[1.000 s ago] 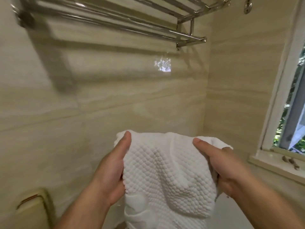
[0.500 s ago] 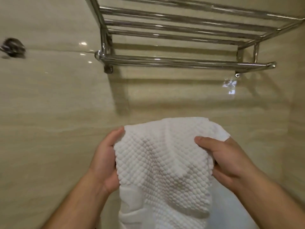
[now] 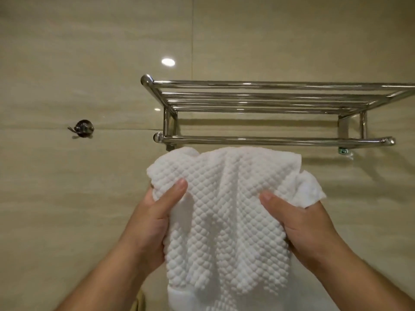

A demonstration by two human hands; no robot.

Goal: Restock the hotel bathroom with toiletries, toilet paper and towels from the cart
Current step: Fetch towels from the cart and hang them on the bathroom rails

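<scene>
A white waffle-textured towel hangs between my two hands in front of the tiled wall. My left hand grips its left side, thumb on the front. My right hand grips its right side the same way, with a bunch of cloth above the thumb. The towel's top edge sits just below the lower bar of a chrome towel rack fixed to the wall. Nothing lies on the rack's shelf. The towel's lower end runs out of view.
A chrome wall hook sticks out to the left of the rack. Glossy beige tiles cover the whole wall and reflect a ceiling light.
The towel and both hands have risen toward the rack's lower bar. My view has swung left and up, so the rack now appears lower and whole, and the window has left the view.
</scene>
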